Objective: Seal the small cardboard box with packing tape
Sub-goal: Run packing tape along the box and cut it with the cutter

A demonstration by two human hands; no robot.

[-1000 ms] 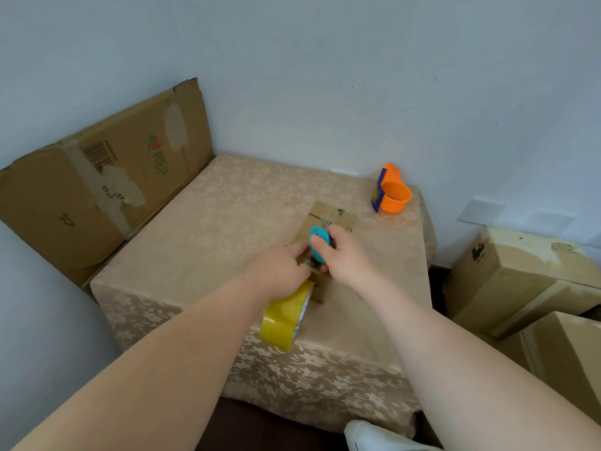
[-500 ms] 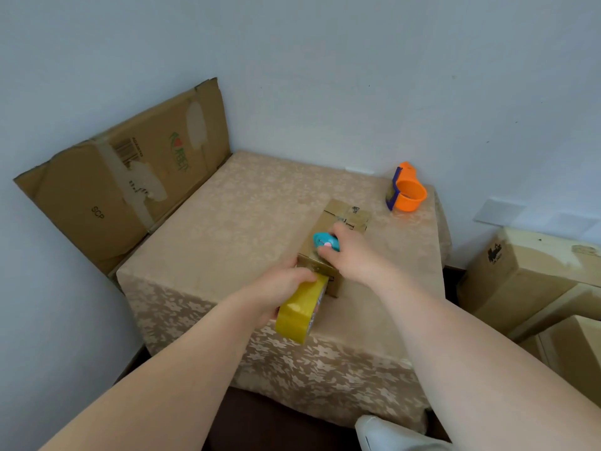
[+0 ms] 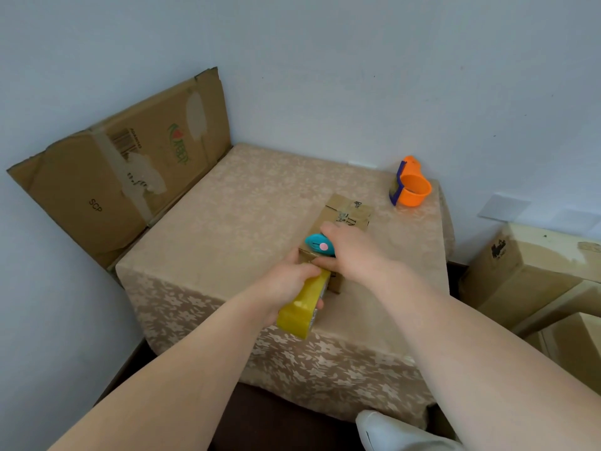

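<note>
A small cardboard box (image 3: 348,213) lies on the table covered with a beige flowered cloth (image 3: 247,222). My left hand (image 3: 286,281) grips a yellow roll of packing tape (image 3: 304,309) just in front of the box's near end. My right hand (image 3: 351,252) rests on the near part of the box top and holds a small teal cutter with a pink button (image 3: 320,245). The near end of the box is mostly hidden behind both hands.
An orange and purple tape dispenser (image 3: 411,187) stands at the table's far right corner. A flattened carton (image 3: 120,170) leans on the left wall. Stacked cardboard boxes (image 3: 533,275) stand right of the table. A white shoe (image 3: 387,431) shows at the bottom.
The view has shifted so the table sits further right and lower. My left hand with the tape roll stays at the box's near end, and my right hand with the cutter has slid towards that end.
</note>
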